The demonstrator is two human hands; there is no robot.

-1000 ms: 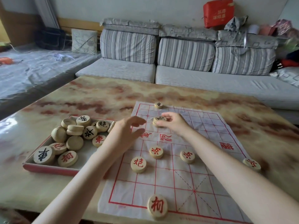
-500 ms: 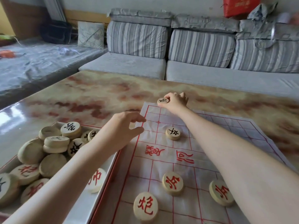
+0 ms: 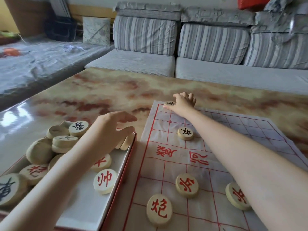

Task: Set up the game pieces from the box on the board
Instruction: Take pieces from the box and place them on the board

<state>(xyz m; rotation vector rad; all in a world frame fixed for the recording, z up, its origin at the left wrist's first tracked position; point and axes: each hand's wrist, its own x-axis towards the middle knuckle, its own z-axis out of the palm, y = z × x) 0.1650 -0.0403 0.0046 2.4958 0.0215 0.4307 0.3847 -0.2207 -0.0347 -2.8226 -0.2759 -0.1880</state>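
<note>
A white paper board (image 3: 196,164) with a red grid lies on the table. My right hand (image 3: 182,104) reaches to its far left corner and grips a black-marked wooden disc (image 3: 170,103) there. Another black disc (image 3: 185,133) sits two rows nearer. Three red-marked discs lie close to me on the board: one (image 3: 159,209), one (image 3: 187,185) and one (image 3: 236,195) partly under my right forearm. My left hand (image 3: 110,130) hovers with fingers apart over the far end of the red-edged box (image 3: 93,205), which holds several discs (image 3: 58,144).
The board and box rest on a glossy marbled table (image 3: 100,90). A grey striped sofa (image 3: 183,52) runs along the table's far side. A covered surface (image 3: 33,64) stands to the left.
My right hand carried the disc from mid-board to the far left corner and holds it there. My left hand shifted left over the box. The view has moved closer.
</note>
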